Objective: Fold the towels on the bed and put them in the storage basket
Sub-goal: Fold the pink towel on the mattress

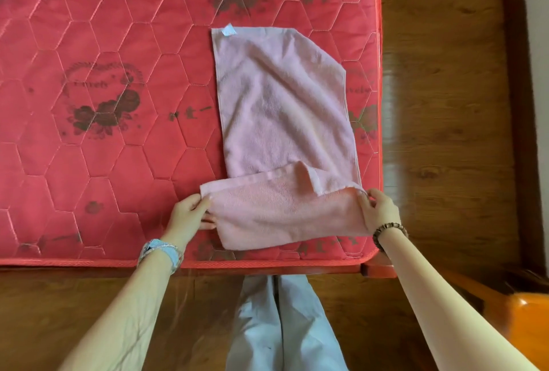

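Pink towel [282, 109] on red mattress [104, 133]; near end raised (partly folded over), pinched at corners by left hand [190, 213] and right hand [378, 210].

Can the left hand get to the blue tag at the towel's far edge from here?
Probably yes: nothing lies between the left hand and the tag, only flat towel and mattress. It has a grip on the near corner, though.

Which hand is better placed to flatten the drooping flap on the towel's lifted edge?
Probably the right hand: it pinches the towel at the corner beside that flap, while the left hand grips the opposite corner.
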Action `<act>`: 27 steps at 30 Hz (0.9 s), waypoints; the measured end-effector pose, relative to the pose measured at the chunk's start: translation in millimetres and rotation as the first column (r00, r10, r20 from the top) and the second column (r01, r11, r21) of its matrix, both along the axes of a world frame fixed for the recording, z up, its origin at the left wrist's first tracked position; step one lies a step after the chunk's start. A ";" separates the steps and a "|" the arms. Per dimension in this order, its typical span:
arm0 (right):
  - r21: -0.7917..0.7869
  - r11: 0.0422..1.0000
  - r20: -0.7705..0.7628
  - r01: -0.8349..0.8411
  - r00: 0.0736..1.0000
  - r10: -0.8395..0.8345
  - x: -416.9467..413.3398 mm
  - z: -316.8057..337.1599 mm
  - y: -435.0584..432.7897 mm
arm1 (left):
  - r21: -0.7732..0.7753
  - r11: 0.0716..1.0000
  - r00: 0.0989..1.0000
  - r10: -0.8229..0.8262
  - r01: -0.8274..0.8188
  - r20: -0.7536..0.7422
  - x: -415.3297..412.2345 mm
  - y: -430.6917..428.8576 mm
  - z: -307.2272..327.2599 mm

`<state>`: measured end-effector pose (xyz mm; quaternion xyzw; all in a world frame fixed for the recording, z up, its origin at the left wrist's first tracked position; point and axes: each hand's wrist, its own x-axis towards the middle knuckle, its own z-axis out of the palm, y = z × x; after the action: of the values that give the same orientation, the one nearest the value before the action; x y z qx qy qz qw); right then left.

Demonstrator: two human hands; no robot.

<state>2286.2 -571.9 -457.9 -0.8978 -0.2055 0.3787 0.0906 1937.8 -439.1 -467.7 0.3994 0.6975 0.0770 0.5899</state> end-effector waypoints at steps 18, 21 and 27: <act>0.105 0.978 -0.005 0.182 0.983 -0.183 12.1 -22.7 60.8 | 0.324 0.946 0.990 0.071 -0.028 -0.120 49.7 29.4 -24.6; 0.103 0.984 0.007 0.146 0.989 -0.147 15.9 -29.3 66.3 | 0.322 0.947 0.973 0.071 0.004 -0.220 55.0 32.3 -31.0; 0.221 0.960 0.051 0.172 0.981 -0.188 21.0 -35.8 74.7 | 0.329 0.938 0.957 0.187 -0.107 -0.223 70.2 47.8 -33.0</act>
<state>2307.2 -497.2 -493.8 -0.9107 -0.1659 0.3119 0.2141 2008.0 -391.3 -500.7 0.4406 0.7734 0.1800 0.4187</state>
